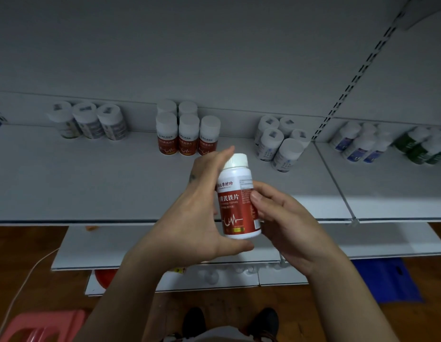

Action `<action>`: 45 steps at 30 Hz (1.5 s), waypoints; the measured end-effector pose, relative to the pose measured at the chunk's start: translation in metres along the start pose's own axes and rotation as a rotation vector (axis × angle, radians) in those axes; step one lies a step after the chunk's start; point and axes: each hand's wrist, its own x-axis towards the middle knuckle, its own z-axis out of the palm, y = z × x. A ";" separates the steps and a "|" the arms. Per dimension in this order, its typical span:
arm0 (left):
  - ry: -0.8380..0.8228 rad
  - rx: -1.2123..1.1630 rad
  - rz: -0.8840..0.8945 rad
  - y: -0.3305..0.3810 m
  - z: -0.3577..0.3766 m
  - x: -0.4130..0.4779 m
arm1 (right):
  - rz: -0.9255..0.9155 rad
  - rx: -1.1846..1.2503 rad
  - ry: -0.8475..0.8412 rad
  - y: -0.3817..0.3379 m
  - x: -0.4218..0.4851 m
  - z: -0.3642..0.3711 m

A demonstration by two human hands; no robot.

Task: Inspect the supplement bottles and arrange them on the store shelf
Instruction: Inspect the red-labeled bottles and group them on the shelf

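The held bottle [236, 206], white with a red label and a white cap, is up in the air in front of the shelf [91, 181], near the person and over the shelf's near edge. Both hands are on it. The left grip [199, 213] grasps it lengthwise: the thumb lies under the base and the fingers run up its left side toward the cap. The right grip [283, 218] grasps it from the right, with the thumb pressed on the label and the fingers curled behind. The bottle's long axis is close to upright, with the cap tipped a little toward the far side and the label turned to the person. This looks like the inspecting step.

The matching red-label group [187, 134] stands far from the bottle and slightly to its left, well apart from it. It has three bottles in the front row and two behind. The bare shelf just right of the front row lies almost straight beyond the cap, so placing the bottle should mean a reach away from the person with little sideways shift. The left grip's fingertips are the nearer to that group. A cluster of blue-and-white bottles [278, 141] stands further right, so the bottle has to go down between the two groups without knocking either.
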 end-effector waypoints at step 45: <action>0.007 -0.040 -0.122 -0.022 -0.003 0.006 | -0.087 -0.109 0.055 0.004 0.028 -0.012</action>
